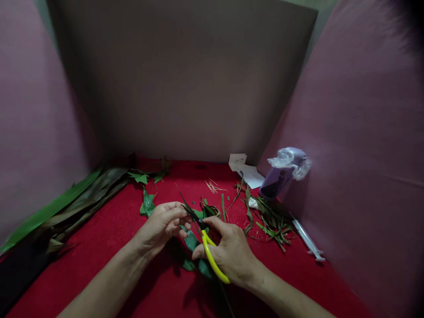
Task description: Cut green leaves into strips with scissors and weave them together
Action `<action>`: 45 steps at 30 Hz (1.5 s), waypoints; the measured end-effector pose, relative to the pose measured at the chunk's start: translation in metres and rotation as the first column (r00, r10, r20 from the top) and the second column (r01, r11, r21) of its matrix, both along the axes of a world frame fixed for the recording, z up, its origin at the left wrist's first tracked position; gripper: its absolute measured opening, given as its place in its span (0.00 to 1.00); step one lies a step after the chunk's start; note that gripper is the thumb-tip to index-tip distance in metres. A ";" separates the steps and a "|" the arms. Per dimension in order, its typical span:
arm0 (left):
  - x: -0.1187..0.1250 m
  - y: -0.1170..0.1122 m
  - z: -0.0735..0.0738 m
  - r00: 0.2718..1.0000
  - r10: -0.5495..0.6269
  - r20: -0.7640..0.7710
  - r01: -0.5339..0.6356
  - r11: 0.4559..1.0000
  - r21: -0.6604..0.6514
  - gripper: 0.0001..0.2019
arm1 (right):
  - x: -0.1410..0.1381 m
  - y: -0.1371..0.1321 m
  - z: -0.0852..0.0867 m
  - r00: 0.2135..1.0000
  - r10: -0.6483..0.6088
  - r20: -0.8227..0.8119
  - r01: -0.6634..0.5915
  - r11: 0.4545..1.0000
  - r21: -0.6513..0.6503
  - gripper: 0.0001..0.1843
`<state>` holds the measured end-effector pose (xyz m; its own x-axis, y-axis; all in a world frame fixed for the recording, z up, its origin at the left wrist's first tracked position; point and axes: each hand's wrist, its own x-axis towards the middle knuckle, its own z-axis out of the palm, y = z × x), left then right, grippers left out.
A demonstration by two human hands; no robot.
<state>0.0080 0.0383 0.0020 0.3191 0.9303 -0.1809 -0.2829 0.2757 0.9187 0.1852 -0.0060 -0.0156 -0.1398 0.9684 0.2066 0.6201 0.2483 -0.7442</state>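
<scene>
My right hand [233,251] is closed around the yellow handles of a pair of scissors [210,256]. Their dark blades point up and left to the fingertips of my left hand [162,223]. Those fingers pinch a thin dark-green leaf strip [180,193], which rises above them beside the blades; where it crosses the blades, I cannot tell whether it is between them. Under both hands, partly covered, lie glossy green leaf pieces [191,241] on the red cloth [132,247].
Long green and dried leaves [76,198] line the left wall. Toothpicks [213,186] lie behind my hands. To the right are a heap of withered stems [273,216], a syringe [308,240], white papers [250,175] and a purple bottle [276,179] with clear plastic on top.
</scene>
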 end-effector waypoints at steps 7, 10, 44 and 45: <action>0.002 -0.001 -0.001 1.000 -0.007 0.012 0.007 1.000 0.005 0.03 | 0.000 -0.001 0.001 1.000 -0.002 0.030 0.001 0.999 0.037 0.27; 0.002 -0.001 -0.001 1.000 -0.012 0.014 0.012 1.000 0.002 0.03 | 0.000 -0.001 0.000 1.000 -0.001 0.026 0.000 0.999 0.043 0.27; 0.002 -0.001 -0.002 0.999 -0.020 0.038 0.021 0.999 -0.031 0.03 | -0.003 -0.001 -0.005 0.988 0.044 -0.150 -0.040 0.999 0.029 0.16; 0.002 -0.001 -0.002 0.999 -0.019 0.039 0.020 0.999 -0.034 0.03 | -0.003 -0.001 -0.006 0.988 0.042 -0.149 -0.038 0.999 0.026 0.16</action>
<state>0.0099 0.0375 0.0003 0.3444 0.9174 -0.1995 -0.3121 0.3123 0.8972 0.1817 -0.0069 -0.0213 -0.1442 0.9575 0.2499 0.4918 0.2885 -0.8215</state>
